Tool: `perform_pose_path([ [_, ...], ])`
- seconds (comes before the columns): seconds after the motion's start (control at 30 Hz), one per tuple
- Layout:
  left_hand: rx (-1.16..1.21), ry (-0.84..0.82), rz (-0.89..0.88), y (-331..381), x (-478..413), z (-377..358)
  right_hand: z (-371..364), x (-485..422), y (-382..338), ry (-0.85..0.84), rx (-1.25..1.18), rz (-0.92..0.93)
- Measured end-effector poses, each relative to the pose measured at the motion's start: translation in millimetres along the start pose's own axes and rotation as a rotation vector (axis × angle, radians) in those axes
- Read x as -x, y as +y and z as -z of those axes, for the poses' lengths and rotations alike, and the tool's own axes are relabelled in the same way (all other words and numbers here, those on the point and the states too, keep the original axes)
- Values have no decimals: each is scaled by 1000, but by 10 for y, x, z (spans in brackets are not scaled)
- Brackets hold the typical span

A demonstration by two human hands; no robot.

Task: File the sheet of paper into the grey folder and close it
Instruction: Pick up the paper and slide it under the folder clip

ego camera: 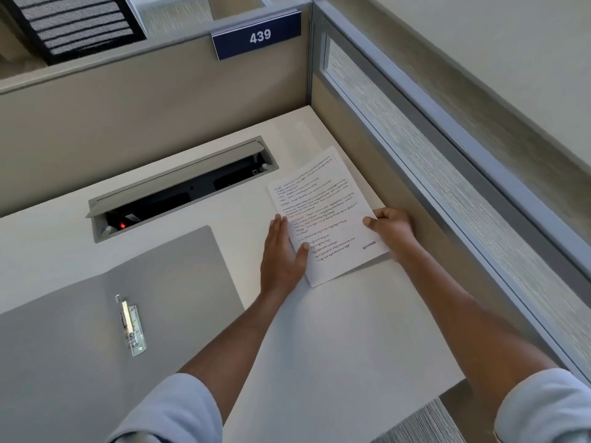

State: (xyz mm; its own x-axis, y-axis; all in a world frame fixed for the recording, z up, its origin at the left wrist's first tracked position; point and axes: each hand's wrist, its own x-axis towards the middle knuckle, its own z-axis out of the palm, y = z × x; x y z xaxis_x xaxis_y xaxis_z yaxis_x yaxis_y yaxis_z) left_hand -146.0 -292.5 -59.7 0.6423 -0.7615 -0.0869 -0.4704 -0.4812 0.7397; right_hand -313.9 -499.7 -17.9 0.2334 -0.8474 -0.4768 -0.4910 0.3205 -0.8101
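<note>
A printed sheet of paper [326,215] lies at the right side of the white desk, its near right edge lifted slightly. My right hand [391,230] grips that right edge, thumb on top and fingers beneath. My left hand [283,254] rests flat along the sheet's left edge, fingers straight, thumb pressing on the paper. The grey folder [96,314] lies open on the desk at the left, with a metal clip mechanism [131,326] at its middle. Both hands are well to the right of the folder.
A cable tray with its grey lid [179,174] raised is sunk into the desk [335,330] behind the folder. Beige partition walls [144,100] close the back, and a glazed partition [447,193] the right. A sign reading 439 [259,36] hangs on the back wall.
</note>
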Motion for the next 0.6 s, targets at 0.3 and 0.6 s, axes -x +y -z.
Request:
perform_pose_path([
  [0.3,805,180,442,136,37,447,-136,250,30,-90,-123,7],
  [0.6,1048,143,561,-238,351,937,-664,650,-48,-230,-206,-18],
])
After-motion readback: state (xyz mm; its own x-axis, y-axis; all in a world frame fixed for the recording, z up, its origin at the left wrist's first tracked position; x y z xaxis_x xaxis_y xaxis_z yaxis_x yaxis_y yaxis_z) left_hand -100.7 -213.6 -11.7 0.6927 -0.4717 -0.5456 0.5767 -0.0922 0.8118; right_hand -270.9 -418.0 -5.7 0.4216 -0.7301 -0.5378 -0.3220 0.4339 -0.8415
